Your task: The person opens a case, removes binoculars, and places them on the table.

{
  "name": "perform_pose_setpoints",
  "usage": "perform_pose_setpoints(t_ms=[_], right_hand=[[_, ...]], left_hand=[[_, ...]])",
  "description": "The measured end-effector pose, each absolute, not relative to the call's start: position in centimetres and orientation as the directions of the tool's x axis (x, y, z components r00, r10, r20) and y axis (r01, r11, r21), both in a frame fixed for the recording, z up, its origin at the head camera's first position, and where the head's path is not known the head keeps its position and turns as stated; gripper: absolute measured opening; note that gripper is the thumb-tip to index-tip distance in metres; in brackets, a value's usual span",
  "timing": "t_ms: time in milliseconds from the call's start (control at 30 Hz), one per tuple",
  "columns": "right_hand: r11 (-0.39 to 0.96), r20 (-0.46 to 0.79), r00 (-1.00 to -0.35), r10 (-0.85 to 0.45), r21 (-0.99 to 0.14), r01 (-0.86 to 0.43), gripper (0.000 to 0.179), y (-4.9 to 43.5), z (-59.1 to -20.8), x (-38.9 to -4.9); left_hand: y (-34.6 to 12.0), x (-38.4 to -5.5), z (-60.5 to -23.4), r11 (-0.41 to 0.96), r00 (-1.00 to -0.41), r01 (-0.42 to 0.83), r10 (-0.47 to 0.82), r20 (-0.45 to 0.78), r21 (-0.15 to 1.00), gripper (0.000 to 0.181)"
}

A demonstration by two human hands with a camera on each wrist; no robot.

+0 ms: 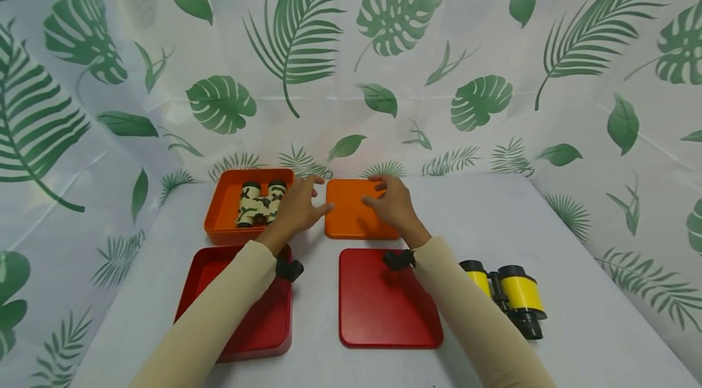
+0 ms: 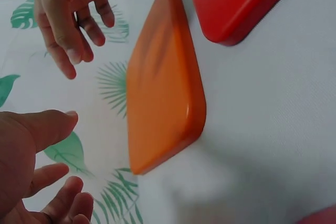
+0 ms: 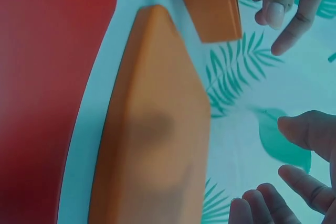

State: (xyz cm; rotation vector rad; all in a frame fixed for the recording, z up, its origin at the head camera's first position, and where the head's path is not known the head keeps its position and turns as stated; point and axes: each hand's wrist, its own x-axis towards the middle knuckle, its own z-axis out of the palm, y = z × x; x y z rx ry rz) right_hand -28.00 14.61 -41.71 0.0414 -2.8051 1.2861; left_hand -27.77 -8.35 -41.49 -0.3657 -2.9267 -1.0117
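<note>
Both hands are raised near the orange lid [image 1: 351,220], which lies flat on the table. My left hand [image 1: 298,205] is at the lid's left side, thumb and fingers apart, holding nothing. On the other side, my right hand [image 1: 396,202] hovers over the lid's right part with bent, spread fingers and nothing in them. The left wrist view shows both hands above the lid [image 2: 163,87], with a gap between them. Behind the left hand stands an orange box [image 1: 222,199] with camouflage binoculars [image 1: 250,202] inside; the hand partly hides them.
In front of the orange box sits a red box [image 1: 274,339], partly covered by the left sleeve. A red lid [image 1: 384,309] lies nearer than the orange one. Yellow and black binoculars [image 1: 521,293] rest at the right, beside the right forearm. Leaf-printed cloth [image 1: 351,126] hangs behind the table.
</note>
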Motion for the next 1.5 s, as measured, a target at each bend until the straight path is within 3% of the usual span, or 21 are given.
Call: perform_pose_setpoints(t_ms=[767, 1500], right_hand=[[0.630, 0.146, -0.966, -0.213, -0.735, -0.250, 0.065, 8.9, -40.1, -27.4], [0.699, 0.112, -0.935, -0.336, -0.636, -0.327, 0.084, 3.3, -41.5, -28.1]], left_hand=[[-15.8, -27.5, -40.4, 0.782, -0.976, 0.217, 0.160, 0.148, 0.585, 0.073], [-22.4, -27.3, -40.4, 0.822, -0.988, 0.142, 0.149, 0.032, 0.551, 0.087]])
